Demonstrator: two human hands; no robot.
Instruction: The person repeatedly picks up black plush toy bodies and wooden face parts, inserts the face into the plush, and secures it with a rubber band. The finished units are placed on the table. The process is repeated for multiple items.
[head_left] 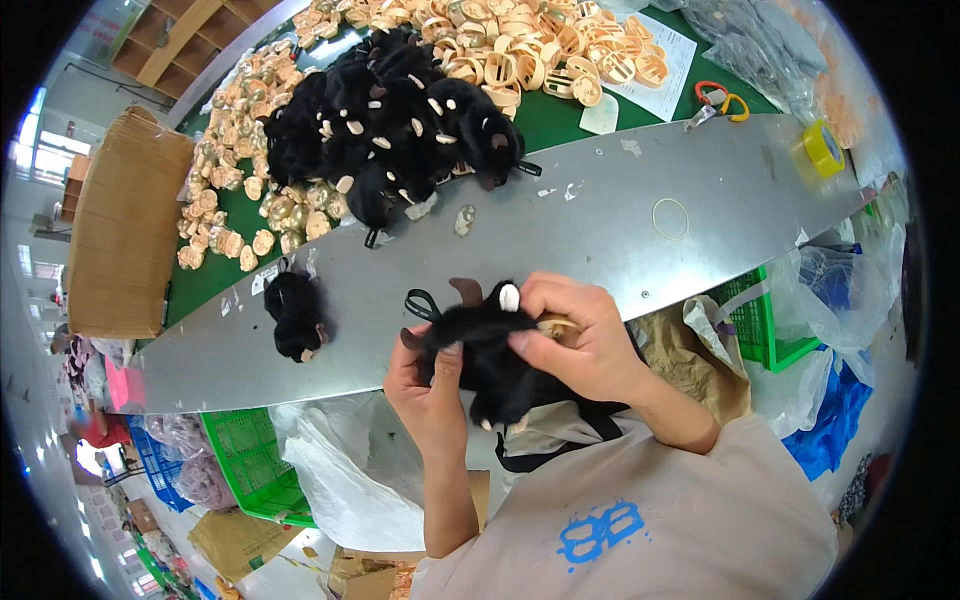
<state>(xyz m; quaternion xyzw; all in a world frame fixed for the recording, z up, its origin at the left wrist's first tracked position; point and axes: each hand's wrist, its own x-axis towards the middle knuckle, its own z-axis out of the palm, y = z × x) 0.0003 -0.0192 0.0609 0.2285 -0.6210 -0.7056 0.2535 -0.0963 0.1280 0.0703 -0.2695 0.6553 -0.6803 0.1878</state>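
Note:
A small black plush toy (490,365) is held over the near edge of the grey metal table, between both my hands. It has brown ears, pale paw pads and a black loop. My left hand (428,390) grips its left end with the thumb on top. My right hand (580,335) pinches the fur at its right side. Against the right fingers shows a tan plastic piece (558,328), partly hidden by them. Another black plush toy (296,312) lies on the table to the left.
Behind the metal table (600,210), black plush toys (390,120) are heaped among many tan plastic pieces (520,50). Scissors (722,100) and yellow tape (823,148) lie at the far right. A cardboard box (130,220) stands left. Green crates (255,465) sit below the near edge.

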